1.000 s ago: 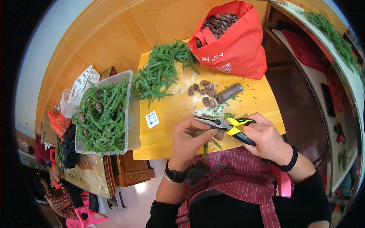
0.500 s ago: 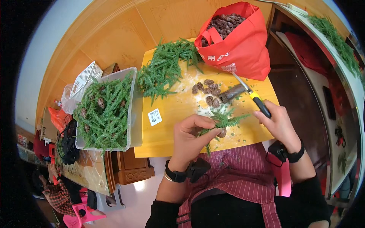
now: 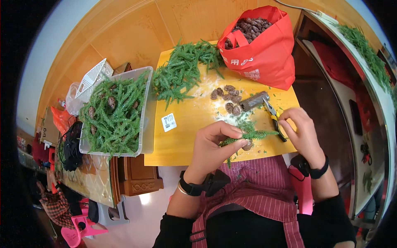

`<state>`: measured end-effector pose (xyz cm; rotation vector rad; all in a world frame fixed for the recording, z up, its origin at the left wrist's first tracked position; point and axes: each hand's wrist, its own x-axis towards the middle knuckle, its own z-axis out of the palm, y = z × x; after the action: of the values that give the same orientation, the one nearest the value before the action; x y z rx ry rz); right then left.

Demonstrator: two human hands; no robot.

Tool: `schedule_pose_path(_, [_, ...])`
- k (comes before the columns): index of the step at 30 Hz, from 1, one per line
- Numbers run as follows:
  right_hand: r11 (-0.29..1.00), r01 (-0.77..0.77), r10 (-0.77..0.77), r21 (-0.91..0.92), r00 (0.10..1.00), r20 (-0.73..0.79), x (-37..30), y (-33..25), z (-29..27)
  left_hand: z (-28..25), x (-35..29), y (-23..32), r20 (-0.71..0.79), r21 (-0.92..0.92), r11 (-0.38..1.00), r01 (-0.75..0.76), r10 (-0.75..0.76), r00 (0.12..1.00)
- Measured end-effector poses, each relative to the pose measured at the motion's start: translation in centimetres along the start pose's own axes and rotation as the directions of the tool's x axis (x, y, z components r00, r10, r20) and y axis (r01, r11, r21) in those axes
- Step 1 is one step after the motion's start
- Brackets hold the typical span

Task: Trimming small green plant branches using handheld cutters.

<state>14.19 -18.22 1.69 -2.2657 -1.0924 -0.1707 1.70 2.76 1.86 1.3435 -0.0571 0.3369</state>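
Note:
My left hand (image 3: pixel 211 142) pinches a green artificial fir sprig (image 3: pixel 261 134) between thumb and fingers, over the near edge of the yellow board (image 3: pixel 180 144). Just under the sprig a brown pine cone (image 3: pixel 247 146) shows, partly hidden. A pair of pliers (image 3: pixel 275 120) with yellow and black handles lies on the board, jaws pointing away from me. Beside those handles is my right hand (image 3: pixel 304 130), fingers loosely bent and apart, holding nothing I can see. Past the sprig, several pine cones (image 3: pixel 229 97) lie next to a dark brown cylinder (image 3: pixel 253 100).
A clear plastic bin (image 3: pixel 145 111) of sprigs and cones stands at the left. More sprigs (image 3: pixel 182 68) are heaped on the board's far left. A red bag (image 3: pixel 264 58) of pine cones stands at the back right. At far left, another person's checked sleeve (image 3: pixel 58 206) shows.
My right hand has let go of the pliers, which now lie on the board. The left hand keeps its pinch on the sprig. The whole view has shifted slightly.

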Motion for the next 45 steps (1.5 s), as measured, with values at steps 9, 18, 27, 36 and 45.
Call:
schedule_pose_path(9, [0.907,0.385,-0.384,0.172,0.922,-0.039,1.8,-7.4,-1.8,0.3,-0.3,-0.1,0.134,0.037,0.999,0.003,-0.008,0.991])
schedule_pose_path(18, [0.853,0.078,-0.24,0.517,0.937,0.254,2.7,-5.8,-1.0,-0.2,-0.4,0.4,0.198,0.082,0.993,0.084,-0.098,0.975])
schedule_pose_path(27, [0.633,-0.168,-0.217,0.756,0.898,0.382,3.3,-5.1,-0.1,-0.3,-0.4,0.9,0.24,0.028,0.987,0.156,-0.158,0.958])
schedule_pose_path(36, [0.573,-0.157,-0.295,0.804,0.876,0.382,4.1,-4.9,0.2,-0.4,-0.3,1.0,0.299,-0.013,0.976,0.219,-0.206,0.932])
schedule_pose_path(45, [0.518,-0.132,-0.297,0.845,0.899,0.322,4.4,-4.8,0.3,-0.5,-0.1,1.2,0.357,-0.081,0.98,0.182,-0.142,0.923])
